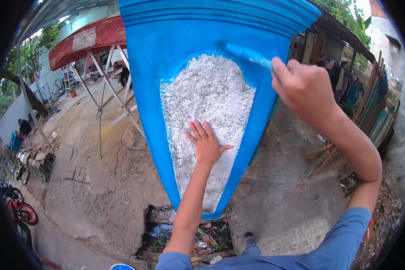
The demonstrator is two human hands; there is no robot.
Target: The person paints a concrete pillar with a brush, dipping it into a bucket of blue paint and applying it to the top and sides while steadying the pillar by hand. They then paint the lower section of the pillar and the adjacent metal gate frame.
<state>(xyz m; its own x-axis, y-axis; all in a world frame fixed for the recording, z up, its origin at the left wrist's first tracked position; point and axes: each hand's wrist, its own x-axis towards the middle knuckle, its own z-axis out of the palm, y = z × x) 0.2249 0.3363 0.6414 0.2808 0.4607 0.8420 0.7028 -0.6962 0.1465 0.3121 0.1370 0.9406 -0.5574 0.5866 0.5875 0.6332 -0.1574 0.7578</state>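
Observation:
A blue pillar [144, 54] with ridged moulding at its top stands in front of me, with a rough white textured panel [211, 85] set in its face. Flat on the panel's middle rests my left hand [207, 146], fingers spread and holding nothing. My right hand [303, 87] is closed around the handle end of a blue paintbrush [247, 55]. The brush reaches left over the blue area at the panel's rounded top; its bristle end is blurred, so contact is hard to make out.
Below the pillar is an open drain hole [166, 231] with leaves and litter. A blue paint container [121, 267] shows at the bottom edge. A red canopy on metal legs [94, 38] stands left, a red motorcycle [26, 212] lower left, and leaning poles [375, 96] right.

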